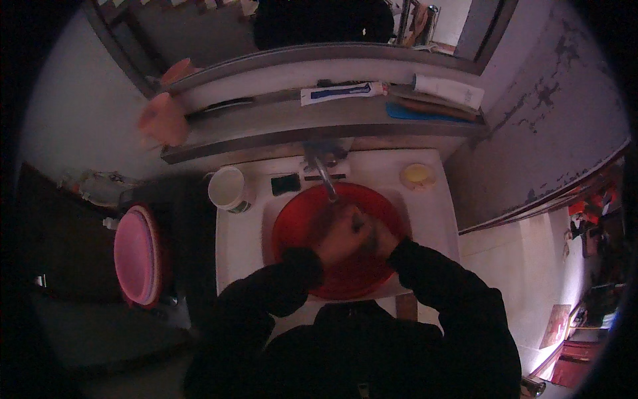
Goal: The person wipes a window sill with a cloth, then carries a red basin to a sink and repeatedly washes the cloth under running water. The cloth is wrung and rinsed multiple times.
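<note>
Both of my hands are close together over a red plastic basin (299, 214), which sits in a white sink (237, 249). My left hand (344, 239) reaches in from the left, blurred, with its fingers near the end of the metal faucet (324, 177). Against it, on the right, is my right hand (384, 237). Something dark shows between the hands; it is too blurred to tell what it is or which hand holds it. Black sleeves cover both wrists. Whether water runs from the faucet cannot be made out.
A white mug (228, 188), a dark green bar-shaped item (285, 184) and a soap dish with yellow soap (417, 174) stand on the sink's rim. Above, a shelf (279, 119) holds a toothpaste tube (341, 93), another white tube (448, 91) and a blue comb-like item (428, 112). Pink basins (133, 254) stand left.
</note>
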The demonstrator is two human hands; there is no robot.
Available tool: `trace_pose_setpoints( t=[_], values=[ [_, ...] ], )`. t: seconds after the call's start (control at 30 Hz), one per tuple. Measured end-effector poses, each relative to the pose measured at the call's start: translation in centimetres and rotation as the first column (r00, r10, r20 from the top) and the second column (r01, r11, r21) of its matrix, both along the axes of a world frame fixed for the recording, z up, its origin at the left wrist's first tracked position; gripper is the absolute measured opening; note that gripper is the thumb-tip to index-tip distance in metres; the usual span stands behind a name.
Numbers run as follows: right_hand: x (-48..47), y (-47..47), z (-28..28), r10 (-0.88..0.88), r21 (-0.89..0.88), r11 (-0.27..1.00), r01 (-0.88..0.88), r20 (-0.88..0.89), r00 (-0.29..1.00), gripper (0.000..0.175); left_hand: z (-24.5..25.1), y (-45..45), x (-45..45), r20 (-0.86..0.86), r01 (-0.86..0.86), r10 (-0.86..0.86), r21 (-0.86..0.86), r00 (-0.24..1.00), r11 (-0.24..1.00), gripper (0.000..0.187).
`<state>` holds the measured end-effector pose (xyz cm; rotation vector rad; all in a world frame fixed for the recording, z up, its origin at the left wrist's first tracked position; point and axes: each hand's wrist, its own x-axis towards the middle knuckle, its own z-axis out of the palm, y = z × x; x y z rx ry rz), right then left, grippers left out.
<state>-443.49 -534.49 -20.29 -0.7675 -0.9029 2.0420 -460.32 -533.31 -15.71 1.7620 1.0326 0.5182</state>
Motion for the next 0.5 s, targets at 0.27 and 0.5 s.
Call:
trace_pose_setpoints(
  t=[0.27,0.5],
  values=[
    [-2.1,-0.5,0.9,-0.142,0.344,0.938,0.039,0.279,0.95,0.034,-0.2,-2.1,1.4,-0.148,-0.436,0.459,0.168,0.876,0.884,0.045],
    [-1.9,1.1,-3.7,-0.143,0.126,0.985,0.12,0.194,0.971,0.03,2.6,-1.0,-1.1,-0.025,-0.144,0.154,0.236,0.988,0.961,0.036]
  ],
)
